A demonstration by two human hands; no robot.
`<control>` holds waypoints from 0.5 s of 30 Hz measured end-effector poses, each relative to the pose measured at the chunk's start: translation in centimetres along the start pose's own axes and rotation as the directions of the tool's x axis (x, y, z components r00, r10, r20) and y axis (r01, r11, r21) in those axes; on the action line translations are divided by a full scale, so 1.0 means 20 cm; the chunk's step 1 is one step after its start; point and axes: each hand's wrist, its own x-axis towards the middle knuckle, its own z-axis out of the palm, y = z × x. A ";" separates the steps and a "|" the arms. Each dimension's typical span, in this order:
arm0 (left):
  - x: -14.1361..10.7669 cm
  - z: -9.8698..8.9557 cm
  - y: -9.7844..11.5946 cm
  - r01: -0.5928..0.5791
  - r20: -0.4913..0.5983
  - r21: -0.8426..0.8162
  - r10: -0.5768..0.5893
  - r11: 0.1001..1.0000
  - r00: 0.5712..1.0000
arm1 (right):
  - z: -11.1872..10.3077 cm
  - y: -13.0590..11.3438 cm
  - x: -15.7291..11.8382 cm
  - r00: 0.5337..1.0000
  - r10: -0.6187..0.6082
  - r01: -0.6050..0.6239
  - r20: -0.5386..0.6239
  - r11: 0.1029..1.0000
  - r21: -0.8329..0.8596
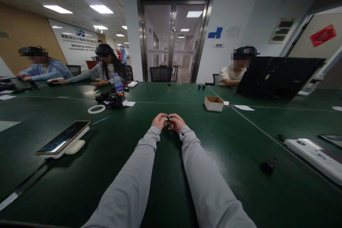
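Both arms, in grey sleeves, reach forward over the green table. My left hand and my right hand meet near the middle of the view, fingers closed around a small dark object with a bright glint. Fingertips of both hands pinch it from either side, and its shape is too small to make out. The hands are just above the table surface.
A phone on a stand is at left, near a white ring, dark cables and a bottle. Ahead right sits an open box; a black object lies at right. Three people sit across the table.
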 end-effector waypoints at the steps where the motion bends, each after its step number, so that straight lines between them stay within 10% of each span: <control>1: -0.01 0.00 0.01 -0.001 0.002 -0.022 0.001 1.000 1.000 | 0.00 0.00 0.00 1.000 0.004 -0.004 -0.009 1.000 0.005; 15: -0.01 0.01 0.02 0.032 0.031 -0.206 -0.026 0.978 0.999 | 0.02 0.00 -0.01 0.999 0.016 -0.016 0.031 1.000 0.010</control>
